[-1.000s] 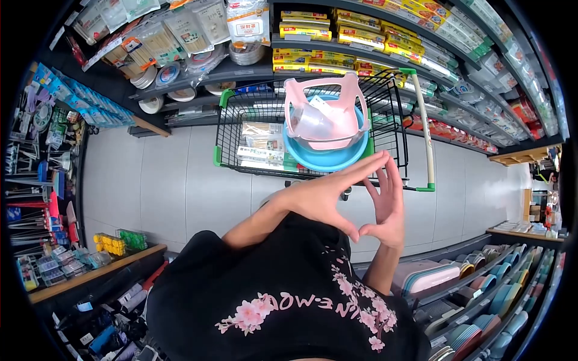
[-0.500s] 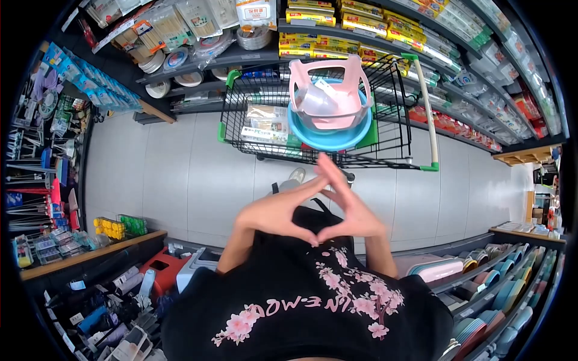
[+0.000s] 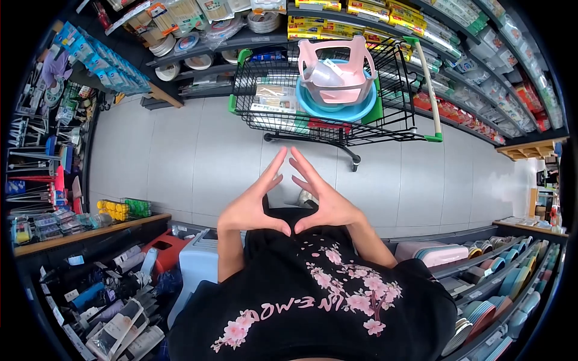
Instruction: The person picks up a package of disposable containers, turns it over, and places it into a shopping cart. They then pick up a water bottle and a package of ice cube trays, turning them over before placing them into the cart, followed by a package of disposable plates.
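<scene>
My left hand [image 3: 256, 206] and my right hand [image 3: 319, 204] are raised in front of my black shirt [image 3: 283, 265], facing each other. Their fingers stretch forward and the fingertips are slightly apart. The thumbs nearly meet near the shirt. Neither hand holds anything. Beyond them stands a black wire shopping cart [image 3: 271, 125] with green corners. Inside it, a pink plastic stool [image 3: 343, 93] and a clear cup-like container [image 3: 325, 76] rest in a blue basin [image 3: 361, 113]. Packaged goods [image 3: 274, 108] lie beside the basin.
Shelves of yellow boxes [image 3: 328, 28] and packets run behind the cart. Bowls and plates [image 3: 475, 328] fill a rack at lower right. Umbrellas and boxed goods [image 3: 114, 313] sit at lower left, near a light blue bin [image 3: 198, 262]. Grey tiled floor [image 3: 180, 156] lies between.
The fingertips, crossed or touching before, have moved apart. Both hands have shifted left in view. The cart appears higher and slightly farther right, with its wheel now showing.
</scene>
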`<state>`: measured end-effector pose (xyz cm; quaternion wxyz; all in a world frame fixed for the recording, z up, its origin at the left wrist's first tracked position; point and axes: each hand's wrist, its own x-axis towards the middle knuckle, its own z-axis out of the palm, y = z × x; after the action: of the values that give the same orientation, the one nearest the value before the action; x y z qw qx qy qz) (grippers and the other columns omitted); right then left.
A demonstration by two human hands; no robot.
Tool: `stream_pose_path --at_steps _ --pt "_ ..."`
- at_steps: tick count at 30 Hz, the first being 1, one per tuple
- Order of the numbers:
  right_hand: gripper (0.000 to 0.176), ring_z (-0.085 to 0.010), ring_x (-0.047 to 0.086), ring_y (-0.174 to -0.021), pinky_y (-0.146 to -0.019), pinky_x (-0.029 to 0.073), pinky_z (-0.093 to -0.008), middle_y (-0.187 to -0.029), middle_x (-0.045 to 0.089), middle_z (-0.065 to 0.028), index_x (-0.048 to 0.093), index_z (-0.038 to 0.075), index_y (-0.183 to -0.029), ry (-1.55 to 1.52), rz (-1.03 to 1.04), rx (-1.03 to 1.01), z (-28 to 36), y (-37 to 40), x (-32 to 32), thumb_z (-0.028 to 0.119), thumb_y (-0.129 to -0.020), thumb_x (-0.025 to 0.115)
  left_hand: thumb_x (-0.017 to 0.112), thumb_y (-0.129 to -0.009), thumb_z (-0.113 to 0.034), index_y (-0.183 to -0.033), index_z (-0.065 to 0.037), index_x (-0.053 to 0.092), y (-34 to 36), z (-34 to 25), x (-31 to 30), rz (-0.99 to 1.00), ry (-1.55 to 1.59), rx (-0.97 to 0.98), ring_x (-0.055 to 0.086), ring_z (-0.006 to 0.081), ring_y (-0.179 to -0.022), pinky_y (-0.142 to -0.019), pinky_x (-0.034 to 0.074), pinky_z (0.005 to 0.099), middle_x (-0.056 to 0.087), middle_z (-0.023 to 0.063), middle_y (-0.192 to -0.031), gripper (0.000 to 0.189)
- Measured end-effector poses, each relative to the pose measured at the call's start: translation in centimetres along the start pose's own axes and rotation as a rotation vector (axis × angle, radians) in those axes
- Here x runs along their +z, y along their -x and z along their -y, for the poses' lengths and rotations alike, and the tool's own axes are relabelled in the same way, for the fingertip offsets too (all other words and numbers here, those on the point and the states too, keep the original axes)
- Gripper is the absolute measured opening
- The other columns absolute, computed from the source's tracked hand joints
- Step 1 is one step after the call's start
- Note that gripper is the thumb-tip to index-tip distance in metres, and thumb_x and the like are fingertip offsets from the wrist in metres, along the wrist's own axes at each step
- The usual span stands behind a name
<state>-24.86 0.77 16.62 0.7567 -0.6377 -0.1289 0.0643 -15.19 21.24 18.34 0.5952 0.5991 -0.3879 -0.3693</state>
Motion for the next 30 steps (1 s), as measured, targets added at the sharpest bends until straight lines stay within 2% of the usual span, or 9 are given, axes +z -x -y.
stream_pose_path --at_steps 3,8,10,14,16,26,28,30 --pt "0.142 -0.0291 0.000 -0.156 -0.123 0.021 -0.0533 -0.169 -0.007 -0.0128 -0.002 0.014 -0.162 -0.032 -0.004 -0.016 0.2 -0.5 1.8 0.034 -0.062 0.097 0.100 -0.053 -0.031 -0.162 -0.008 0.001 0.9 -0.2 0.2 -0.002 0.060 0.012 0.003 0.0315 -0.156 -0.122 0.024 0.0540 0.000 0.0158 -0.169 0.150" --pt "0.143 -0.0289 -0.003 -0.156 -0.123 0.022 -0.0526 -0.168 -0.008 -0.0129 -0.002 0.013 -0.162 0.007 -0.019 -0.030 -0.4 -2.6 4.4 0.033 -0.061 0.097 0.101 -0.051 -0.031 -0.162 -0.007 0.000 3.0 0.3 -3.1 0.033 0.046 0.040 0.002 0.0320 -0.156 -0.121 0.024 0.0544 -0.001 0.0162 -0.169 0.152" --pt "0.151 -0.0283 0.002 -0.156 -0.123 0.019 -0.0528 -0.169 -0.004 -0.0132 -0.005 0.009 -0.162 0.001 -0.035 -0.030 -0.6 -4.1 5.7 0.027 -0.055 0.100 0.101 -0.050 -0.031 -0.162 -0.006 0.000 3.7 0.4 -4.7 0.047 0.069 0.053 0.002 0.0321 -0.156 -0.121 0.024 0.0545 -0.001 0.0160 -0.169 0.152" --pt "0.150 -0.0279 0.003 -0.156 -0.123 0.019 -0.0529 -0.169 -0.003 -0.0136 -0.005 0.008 -0.162 0.014 -0.055 -0.035 -1.3 -7.6 8.6 0.027 -0.056 0.100 0.102 -0.047 -0.032 -0.161 -0.006 -0.001 6.0 -0.1 -8.8 0.026 0.069 0.060 0.002 0.0331 -0.156 -0.121 0.023 0.0552 -0.001 0.0164 -0.169 0.156" --pt "0.144 -0.0287 -0.002 -0.156 -0.123 0.022 -0.0523 -0.168 -0.008 -0.0134 -0.002 0.012 -0.162 -0.014 -0.041 -0.063 -1.8 -9.6 9.8 0.033 -0.061 0.098 0.102 -0.046 -0.033 -0.161 -0.006 -0.001 6.8 -0.3 -10.8 0.028 0.076 0.073 0.002 0.0334 -0.156 -0.121 0.022 0.0560 -0.002 0.0170 -0.169 0.157" --pt "0.146 -0.0290 -0.002 -0.156 -0.122 0.022 -0.0531 -0.168 -0.008 -0.0133 -0.002 0.012 -0.162 0.066 -0.095 -0.072 -3.1 -16.6 15.4 0.034 -0.059 0.098 0.102 -0.045 -0.037 -0.161 -0.006 -0.001 10.4 0.2 -19.3 0.078 0.075 0.090 0.001 0.0344 -0.156 -0.121 0.022 0.0560 -0.002 0.0168 -0.169 0.159" --pt "0.153 -0.0289 0.004 -0.156 -0.123 0.020 -0.0527 -0.169 -0.004 -0.0131 -0.005 0.008 -0.161 0.055 -0.136 -0.042 -2.9 -17.7 16.1 0.029 -0.053 0.101 0.102 -0.044 -0.037 -0.161 -0.006 -0.001 11.0 0.2 -21.0 0.078 0.065 0.092 0.001 0.0344 -0.156 -0.121 0.022 0.0559 -0.002 0.0167 -0.169 0.159" --pt "0.154 -0.0294 0.004 -0.156 -0.123 0.020 -0.0528 -0.169 -0.004 -0.0130 -0.005 0.008 -0.161 0.065 -0.127 -0.050 -3.0 -19.1 17.4 0.029 -0.052 0.101 0.102 -0.044 -0.037 -0.161 -0.006 -0.002 11.7 0.1 -22.5 0.090 0.071 0.102 0.001 0.0335 -0.156 -0.121 0.022 0.0556 -0.003 0.0166 -0.169 0.160"
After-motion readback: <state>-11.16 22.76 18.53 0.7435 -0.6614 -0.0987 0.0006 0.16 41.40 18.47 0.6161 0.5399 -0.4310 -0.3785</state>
